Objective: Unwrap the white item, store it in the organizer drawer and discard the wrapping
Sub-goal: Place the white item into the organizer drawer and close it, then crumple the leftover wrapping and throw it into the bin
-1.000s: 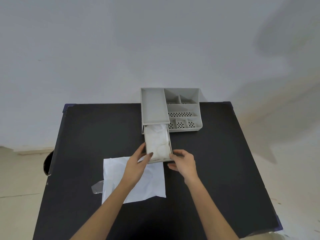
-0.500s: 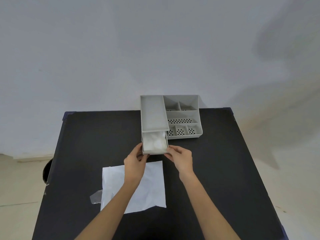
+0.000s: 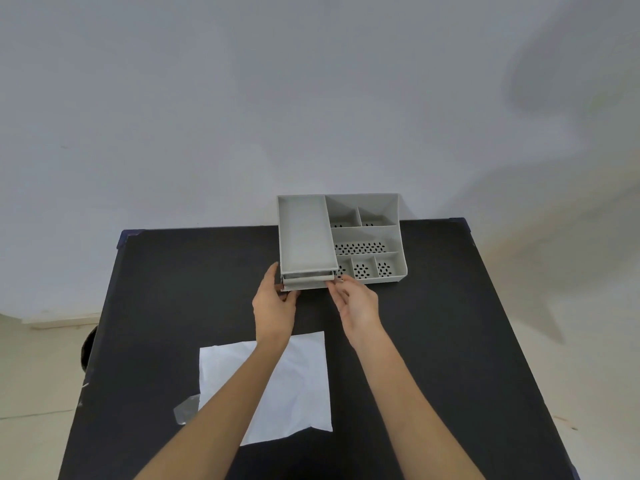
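Drawer pushed almost shut since a second ago, the white item gone from sight inside it.

The drawer front [image 3: 307, 283] stands only slightly proud of the grey desk organizer [image 3: 367, 237], where earlier it was pulled well out with the white item showing. The left hand [image 3: 273, 306] curls its fingers [image 3: 277, 287] around the drawer's left corner; the right hand [image 3: 356, 304] touches its fingertips [image 3: 334, 284] to the right corner, loose, not clenched. The storing step looks all but done. Behind both wrists, nearer the body, the white wrapping [image 3: 301, 386] lies flat on the black table [image 3: 173, 289], a clear scrap [image 3: 187, 410] at its left edge. Next, I judge, the hands should let go and gather both pieces; the thin film may need pinching off the surface.
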